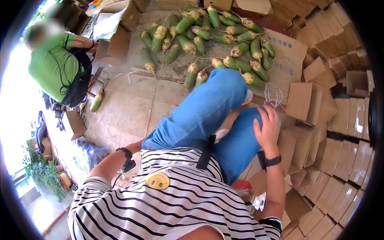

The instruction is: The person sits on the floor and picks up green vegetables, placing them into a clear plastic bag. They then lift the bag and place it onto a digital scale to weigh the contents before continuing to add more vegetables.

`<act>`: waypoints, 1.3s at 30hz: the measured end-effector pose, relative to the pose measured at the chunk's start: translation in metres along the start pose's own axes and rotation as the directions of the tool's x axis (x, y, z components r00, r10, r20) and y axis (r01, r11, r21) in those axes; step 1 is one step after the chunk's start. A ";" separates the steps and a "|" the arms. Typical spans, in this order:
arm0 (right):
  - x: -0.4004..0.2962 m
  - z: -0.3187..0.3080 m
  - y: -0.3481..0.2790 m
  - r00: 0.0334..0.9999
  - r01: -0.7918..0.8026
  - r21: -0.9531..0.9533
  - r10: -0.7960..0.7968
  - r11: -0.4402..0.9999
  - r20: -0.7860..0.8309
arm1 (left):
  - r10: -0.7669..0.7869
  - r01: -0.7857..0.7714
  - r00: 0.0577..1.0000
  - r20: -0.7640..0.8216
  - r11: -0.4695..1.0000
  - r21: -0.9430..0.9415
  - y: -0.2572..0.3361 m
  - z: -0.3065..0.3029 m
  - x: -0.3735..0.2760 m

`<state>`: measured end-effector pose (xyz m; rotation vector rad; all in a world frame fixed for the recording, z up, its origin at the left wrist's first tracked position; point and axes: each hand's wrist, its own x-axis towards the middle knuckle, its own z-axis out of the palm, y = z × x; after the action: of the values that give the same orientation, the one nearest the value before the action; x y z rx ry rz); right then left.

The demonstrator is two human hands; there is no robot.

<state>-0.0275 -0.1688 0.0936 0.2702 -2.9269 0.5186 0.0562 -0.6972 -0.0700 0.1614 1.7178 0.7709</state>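
Observation:
My right hand point(267, 127) rests on the right knee of my blue jeans point(207, 102), fingers apart and holding nothing. On the left, my forearm with a black wristband point(127, 154) runs behind my hip, and the left hand itself is hidden there. Beyond my knees lie several large green radishes point(186, 22) with pale, soil-stained root ends. They are spread over flattened cardboard point(285, 57) with loose dirt. One radish point(97, 101) lies apart at the left, near another person.
A person in a green shirt point(51, 66) sits at the left beside an open carton point(115, 46). Stacked cardboard boxes point(339, 162) line the right side, with open cartons point(300, 100) near my right knee. Plastic strapping point(274, 94) lies there. Potted plants point(45, 171) stand lower left.

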 end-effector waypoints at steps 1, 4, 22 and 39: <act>0.003 -0.001 -0.006 1.000 0.020 -0.016 -0.020 1.000 0.005 | 0.024 -0.024 1.000 -0.008 1.000 0.000 -0.006 0.000 0.004; 0.012 -0.016 -0.032 0.995 0.094 -0.058 -0.092 0.994 0.040 | 0.086 -0.086 0.996 -0.033 0.996 0.009 -0.027 0.005 0.014; 0.034 -0.234 -0.182 0.449 0.730 -0.049 -0.532 0.682 -0.718 | -0.140 0.143 0.937 -0.319 0.990 -0.015 0.014 -0.065 -0.001; 0.091 -0.170 -0.206 0.447 0.834 0.060 -0.608 0.548 -0.657 | -0.117 0.154 0.739 -0.663 0.988 -0.004 -0.078 -0.025 -0.013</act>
<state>-0.0536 -0.3126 0.3345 1.1674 -1.7973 0.8137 0.0599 -0.7736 -0.1018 -0.2407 2.3998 0.7171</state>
